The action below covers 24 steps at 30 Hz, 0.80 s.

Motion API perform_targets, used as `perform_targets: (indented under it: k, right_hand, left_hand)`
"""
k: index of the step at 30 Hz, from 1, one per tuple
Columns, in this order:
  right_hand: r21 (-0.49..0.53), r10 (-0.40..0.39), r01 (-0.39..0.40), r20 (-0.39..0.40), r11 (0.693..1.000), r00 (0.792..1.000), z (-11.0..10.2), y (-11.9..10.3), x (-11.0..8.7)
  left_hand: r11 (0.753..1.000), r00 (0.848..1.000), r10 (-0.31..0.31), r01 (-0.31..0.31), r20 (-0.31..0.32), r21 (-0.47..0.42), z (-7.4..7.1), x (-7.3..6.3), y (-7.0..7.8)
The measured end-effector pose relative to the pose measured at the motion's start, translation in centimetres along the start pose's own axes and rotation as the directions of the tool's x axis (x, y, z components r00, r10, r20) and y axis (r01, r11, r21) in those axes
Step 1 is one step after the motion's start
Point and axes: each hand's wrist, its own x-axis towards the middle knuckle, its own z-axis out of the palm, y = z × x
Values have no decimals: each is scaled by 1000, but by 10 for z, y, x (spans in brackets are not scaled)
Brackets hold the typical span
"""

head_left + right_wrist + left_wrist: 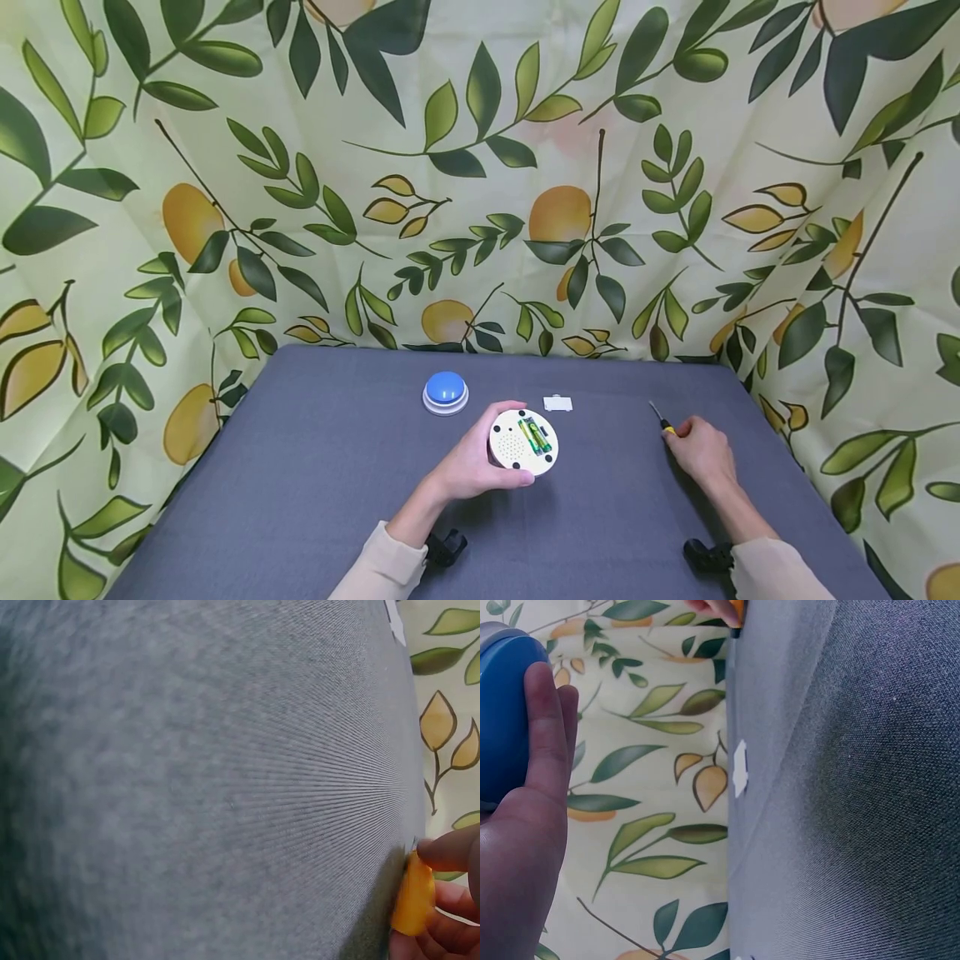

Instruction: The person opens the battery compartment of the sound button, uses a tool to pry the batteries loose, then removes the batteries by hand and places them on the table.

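My left hand (480,458) grips a round push-button device (507,442) by its rim, its white underside turned up. Two green batteries (535,436) sit in the open compartment there. In the left wrist view the blue dome of this button (506,712) shows beside the fingers. My right hand (703,454) pinches a screwdriver by its yellow and black handle (414,896), low over the table at the right. The thin metal shaft (656,409) points away to the upper left. Between the hands, farther back, lies a small white battery cover (557,403).
A second blue button (446,392) with a white base stands dome up at the back, left of center. Grey cloth covers the table (300,467). Behind it and at both sides hangs a curtain (465,208) printed with leaves and fruit.
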Motion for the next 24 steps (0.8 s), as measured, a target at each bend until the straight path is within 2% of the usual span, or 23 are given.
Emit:
perform_targets:
  k: [8,15,19,24]
  right_hand:
    - [9,-28,28,0,1000,1000,-1,-3,-5]
    - [19,-103,103,-33,994,994,-7,-24,-12]
    - [75,-186,190,-47,979,981,-10,-41,-17]
    - [152,-296,298,-35,943,955,-12,-62,-24]
  left_hand:
    - [1000,1000,-1,1,2,8,0,0,0]
    - [1000,1000,-5,6,-3,11,0,0,0]
    - [1000,1000,-6,6,-2,6,0,0,1]
    - [1000,1000,-8,8,-1,1,0,-1,2]
